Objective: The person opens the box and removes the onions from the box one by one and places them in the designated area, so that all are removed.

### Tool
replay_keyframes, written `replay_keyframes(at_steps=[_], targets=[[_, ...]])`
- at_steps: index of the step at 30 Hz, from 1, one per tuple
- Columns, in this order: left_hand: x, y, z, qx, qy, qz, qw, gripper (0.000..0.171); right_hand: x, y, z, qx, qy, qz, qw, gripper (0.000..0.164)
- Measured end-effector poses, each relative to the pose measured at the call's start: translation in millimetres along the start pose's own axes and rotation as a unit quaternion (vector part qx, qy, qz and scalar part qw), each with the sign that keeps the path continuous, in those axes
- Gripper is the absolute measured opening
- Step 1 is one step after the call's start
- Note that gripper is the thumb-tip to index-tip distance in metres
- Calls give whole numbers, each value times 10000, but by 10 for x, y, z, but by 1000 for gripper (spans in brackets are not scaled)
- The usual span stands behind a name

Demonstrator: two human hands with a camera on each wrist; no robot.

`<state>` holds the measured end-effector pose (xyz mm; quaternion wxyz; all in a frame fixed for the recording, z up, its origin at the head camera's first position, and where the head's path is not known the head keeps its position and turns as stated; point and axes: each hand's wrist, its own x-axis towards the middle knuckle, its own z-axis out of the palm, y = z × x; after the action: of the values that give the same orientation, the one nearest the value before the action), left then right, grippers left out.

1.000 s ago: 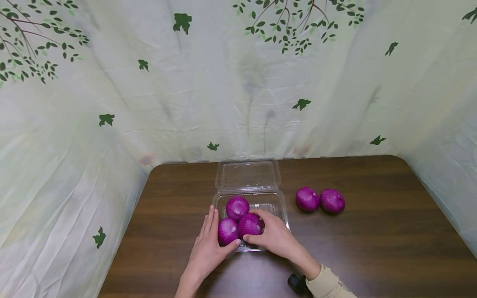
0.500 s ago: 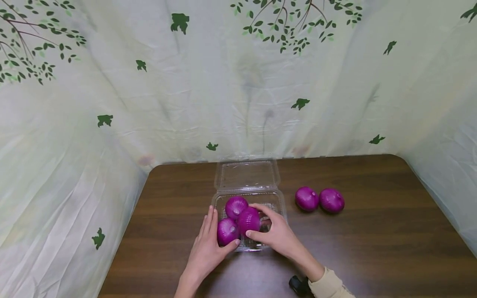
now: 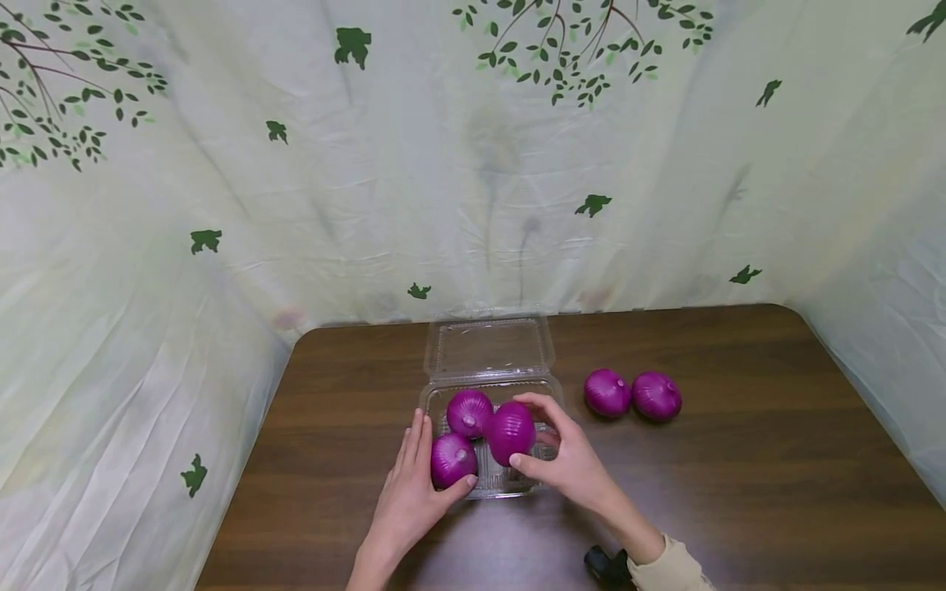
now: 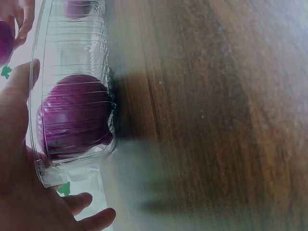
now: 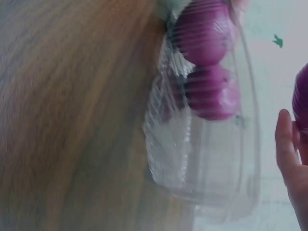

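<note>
My right hand (image 3: pixel 572 460) grips a red onion (image 3: pixel 511 433) between thumb and fingers, raised above the right part of a clear plastic clamshell box (image 3: pixel 506 495). Inside the box's left part sit two more red onions, a rear one (image 3: pixel 469 413) and a front one (image 3: pixel 453 460). At the front left corner lies my left hand (image 3: pixel 414 484), its fingers straight along the left side and its thumb over the front rim. The left wrist view shows the front onion (image 4: pixel 77 115) through the box wall. At the right wrist view's edge, the gripped onion (image 5: pixel 301 98) is partly cut off.
Two red onions, one (image 3: pixel 608 393) beside the other (image 3: pixel 656 396), lie on the brown wooden table (image 3: pixel 739 460) right of the box. The lid (image 3: pixel 490 349) is folded back behind it. A leaf-patterned curtain (image 3: pixel 443 164) hangs behind the table.
The right hand has lifted its onion from beside the other two and moved it up and to the right, apart from the front onion. The left hand has stayed in place.
</note>
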<state>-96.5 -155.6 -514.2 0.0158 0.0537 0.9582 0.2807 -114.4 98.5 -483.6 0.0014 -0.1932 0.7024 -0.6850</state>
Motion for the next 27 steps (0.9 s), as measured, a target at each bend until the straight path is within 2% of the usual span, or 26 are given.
replay_keyframes(at_steps=[7,18,27], targets=[[2,1,-13,16,-39,-25,10000,115,-64,-52,-184,100,111,9,9999,64],[-8,4,-8,-27,-101,-40,9999,115,-160,-126,-488,171,63,76,9998,75],[-4,0,-15,15,-103,-25,9999,116,-279,-178,-786,-472,389,353,9975,72]])
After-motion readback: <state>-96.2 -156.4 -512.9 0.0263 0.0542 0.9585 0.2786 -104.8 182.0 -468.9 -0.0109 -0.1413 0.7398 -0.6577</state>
